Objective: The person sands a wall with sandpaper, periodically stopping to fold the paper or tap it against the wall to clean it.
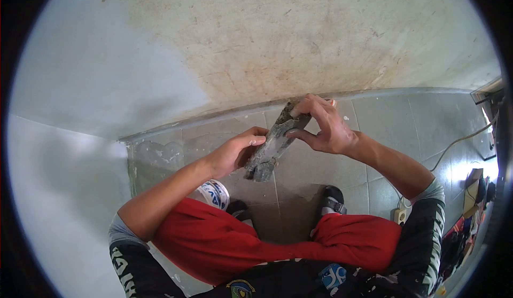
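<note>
In front of the wall, above the floor, I hold a flat grey slab-like piece at a slant. Its surface is rough and crusted, its ends are ragged, and I cannot make out its exact kind. My left hand grips its left edge, thumb on top and fingers hidden behind. From the upper right, my right hand pinches its far end, with the thumb on the face and the fingers bent over the edge.
A stained, partly whitened wall meets grey floor tiles ahead. By my left leg stands a white bucket with blue lettering. To the right lie a power socket block, a cable and a pile of mixed items.
</note>
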`<state>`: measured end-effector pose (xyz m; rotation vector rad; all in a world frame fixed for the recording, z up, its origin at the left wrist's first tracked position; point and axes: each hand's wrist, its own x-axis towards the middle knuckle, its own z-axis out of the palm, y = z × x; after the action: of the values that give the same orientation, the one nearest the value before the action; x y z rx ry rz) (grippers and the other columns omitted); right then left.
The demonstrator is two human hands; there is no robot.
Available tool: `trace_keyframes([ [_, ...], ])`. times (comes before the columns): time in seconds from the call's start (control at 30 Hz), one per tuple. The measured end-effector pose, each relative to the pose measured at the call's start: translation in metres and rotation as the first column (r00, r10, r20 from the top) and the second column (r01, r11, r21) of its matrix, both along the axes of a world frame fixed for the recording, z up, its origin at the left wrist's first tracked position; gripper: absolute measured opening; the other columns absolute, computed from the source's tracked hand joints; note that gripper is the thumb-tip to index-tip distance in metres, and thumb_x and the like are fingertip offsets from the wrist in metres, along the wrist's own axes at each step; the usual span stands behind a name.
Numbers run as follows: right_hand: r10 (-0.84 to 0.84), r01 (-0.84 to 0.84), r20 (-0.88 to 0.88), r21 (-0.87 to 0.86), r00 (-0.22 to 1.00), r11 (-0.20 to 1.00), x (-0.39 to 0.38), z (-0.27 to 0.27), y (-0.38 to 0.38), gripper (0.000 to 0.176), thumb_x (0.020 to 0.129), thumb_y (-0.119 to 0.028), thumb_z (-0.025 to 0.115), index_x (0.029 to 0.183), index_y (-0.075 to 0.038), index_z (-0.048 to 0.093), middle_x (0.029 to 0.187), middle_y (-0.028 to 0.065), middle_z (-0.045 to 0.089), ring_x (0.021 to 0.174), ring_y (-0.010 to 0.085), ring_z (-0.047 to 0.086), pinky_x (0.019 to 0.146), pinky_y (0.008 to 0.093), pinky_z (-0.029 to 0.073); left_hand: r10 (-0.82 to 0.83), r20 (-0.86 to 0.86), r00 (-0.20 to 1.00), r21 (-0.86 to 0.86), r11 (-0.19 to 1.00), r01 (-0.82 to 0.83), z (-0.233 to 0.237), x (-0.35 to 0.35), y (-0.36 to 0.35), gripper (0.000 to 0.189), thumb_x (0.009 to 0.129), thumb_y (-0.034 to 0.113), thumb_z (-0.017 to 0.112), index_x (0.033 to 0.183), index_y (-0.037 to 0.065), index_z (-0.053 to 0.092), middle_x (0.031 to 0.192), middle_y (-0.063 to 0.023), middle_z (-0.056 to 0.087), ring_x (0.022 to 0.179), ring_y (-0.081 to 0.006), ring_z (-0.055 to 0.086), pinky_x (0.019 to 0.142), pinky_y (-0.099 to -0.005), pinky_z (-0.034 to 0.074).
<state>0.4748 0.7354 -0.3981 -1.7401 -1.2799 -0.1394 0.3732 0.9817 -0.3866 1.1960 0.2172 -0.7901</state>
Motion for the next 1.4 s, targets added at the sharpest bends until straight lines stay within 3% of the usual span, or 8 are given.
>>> trace_keyframes([
  [0.1,0.027,-0.027,0.051,-0.007,0.998,1.000,-0.001,0.010,0.000,0.038,0.074,-0.007,0.084,0.102,-0.005,0.059,0.095,0.0101,0.059,0.085,0.0283,0.057,0.076,0.0408,0.048,-0.013,-0.033,0.999,-0.123,0.992,0.009,-0.002,0.001,0.002,0.045,0.101,0.037,0.050,0.137,0.009,0.049,0.116,-0.0098,0.062,0.108,-0.0215,0.064,0.093,-0.0367,0.050],
  [0.4,0.079,-0.070,0.133,-0.073,0.988,0.995,-0.001,0.013,-0.004,0.035,0.069,-0.004,0.083,0.095,-0.008,0.061,0.098,0.0079,0.058,0.094,0.0291,0.054,0.082,0.0401,0.046,-0.013,-0.042,0.999,0.009,1.000,0.013,0.000,0.001,0.007,0.045,0.103,0.032,0.048,0.138,0.004,0.049,0.119,-0.0080,0.062,0.107,-0.0190,0.062,0.092,-0.0382,0.049],
  [0.5,0.077,-0.058,0.154,-0.121,0.985,0.991,0.000,0.015,-0.005,0.036,0.068,-0.005,0.083,0.095,-0.008,0.061,0.099,0.0079,0.057,0.097,0.0300,0.053,0.083,0.0417,0.046,-0.058,-0.047,0.997,0.130,0.989,0.063,0.002,0.001,0.003,0.032,0.101,0.028,0.058,0.124,0.007,0.058,0.110,-0.0041,0.062,0.101,-0.0168,0.062,0.087,-0.0348,0.052],
  [0.77,0.083,-0.058,0.106,-0.221,0.991,0.973,-0.016,0.012,-0.007,0.036,0.066,-0.008,0.083,0.097,-0.009,0.065,0.107,0.0083,0.054,0.104,0.0327,0.050,0.089,0.0441,0.045,0.014,-0.001,1.000,0.246,0.969,-0.013,-0.005,0.000,0.002,0.028,0.103,0.029,0.056,0.115,0.004,0.058,0.107,-0.0072,0.061,0.100,-0.0174,0.061,0.075,-0.0372,0.056],
  [0.87,0.032,-0.006,0.144,-0.180,0.989,0.984,-0.017,0.009,-0.009,0.033,0.067,-0.011,0.083,0.096,-0.009,0.067,0.109,0.0078,0.055,0.104,0.0316,0.049,0.089,0.0448,0.044,0.019,-0.027,0.999,0.239,0.971,-0.012,-0.004,0.001,0.002,0.024,0.104,0.028,0.055,0.114,0.006,0.058,0.102,-0.0042,0.062,0.094,-0.0148,0.062,0.071,-0.0346,0.056],
  [0.93,-0.081,0.117,0.361,-0.079,0.929,0.990,-0.020,0.012,-0.010,0.030,0.068,-0.010,0.082,0.095,-0.008,0.068,0.111,0.0078,0.058,0.107,0.0303,0.052,0.090,0.0446,0.045,0.029,-0.059,0.998,0.243,0.970,-0.014,-0.001,0.003,0.001,0.020,0.105,0.026,0.054,0.112,0.008,0.058,0.098,-0.0010,0.062,0.090,-0.0124,0.063,0.069,-0.0325,0.055],
  [1.03,0.054,-0.046,0.425,-0.031,0.904,0.998,-0.013,0.009,-0.005,0.029,0.067,-0.006,0.078,0.094,-0.006,0.068,0.109,0.0074,0.062,0.105,0.0290,0.058,0.088,0.0434,0.048,-0.025,-0.100,0.995,0.273,0.961,0.051,0.003,0.004,0.001,0.020,0.105,0.027,0.053,0.112,0.009,0.059,0.096,0.0001,0.063,0.087,-0.0106,0.063,0.067,-0.0309,0.054],
  [1.4,0.058,-0.069,0.410,0.011,0.910,0.998,-0.014,0.000,-0.005,0.032,0.065,-0.001,0.076,0.095,-0.004,0.067,0.100,0.0073,0.065,0.091,0.0265,0.066,0.077,0.0391,0.055,-0.004,-0.117,0.993,0.244,0.969,0.033,0.008,0.001,-0.002,0.023,0.105,0.031,0.052,0.112,0.009,0.058,0.098,0.0023,0.060,0.087,-0.0091,0.058,0.074,-0.0286,0.048],
])
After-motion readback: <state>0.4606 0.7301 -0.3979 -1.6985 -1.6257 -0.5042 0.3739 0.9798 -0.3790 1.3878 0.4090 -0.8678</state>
